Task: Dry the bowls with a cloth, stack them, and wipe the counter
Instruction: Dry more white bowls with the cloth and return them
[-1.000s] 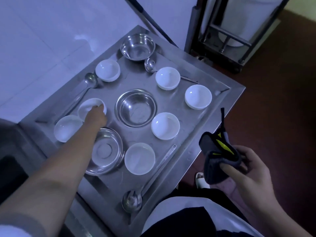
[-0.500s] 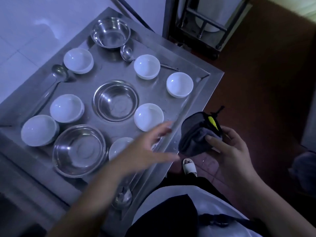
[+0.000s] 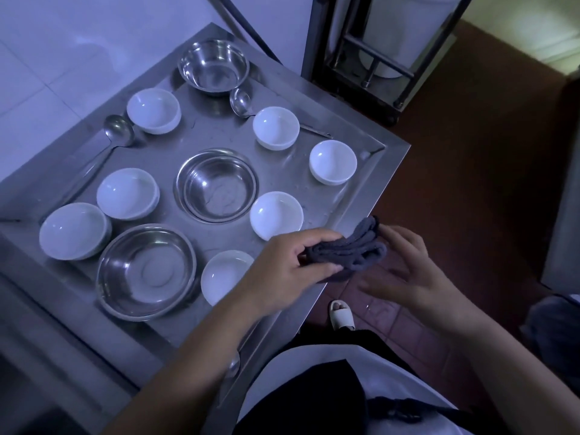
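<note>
Since half a second ago the left hand (image 3: pixel 295 262) has been brought across from over the counter to the dark folded cloth (image 3: pixel 348 251), which is now pinched between its thumb and curled fingers at the right-centre of the frame, just past the counter's front edge. That cloth was being gripped by the right hand (image 3: pixel 405 271) before, but now the right hand is seen spread out with fingers straight, touching the cloth's far end and underside, so the grip looks handed over. On the steel counter (image 3: pixel 194 136) none of the bowls are stacked yet: seven small white bowls are laid out separately, eg one at upper left (image 3: pixel 153 110), one at far left (image 3: pixel 74 230) and one half hidden under the left wrist (image 3: pixel 224 274). Three steel bowls are set among them, at the top (image 3: pixel 214 67), in the centre (image 3: pixel 216 186) and at lower left (image 3: pixel 147 270). A ladle (image 3: pixel 116 130) is lying at upper left, and a second ladle (image 3: pixel 240 100) beside the top steel bowl. Water drops can be made out on the counter near the right-hand white bowls
</note>
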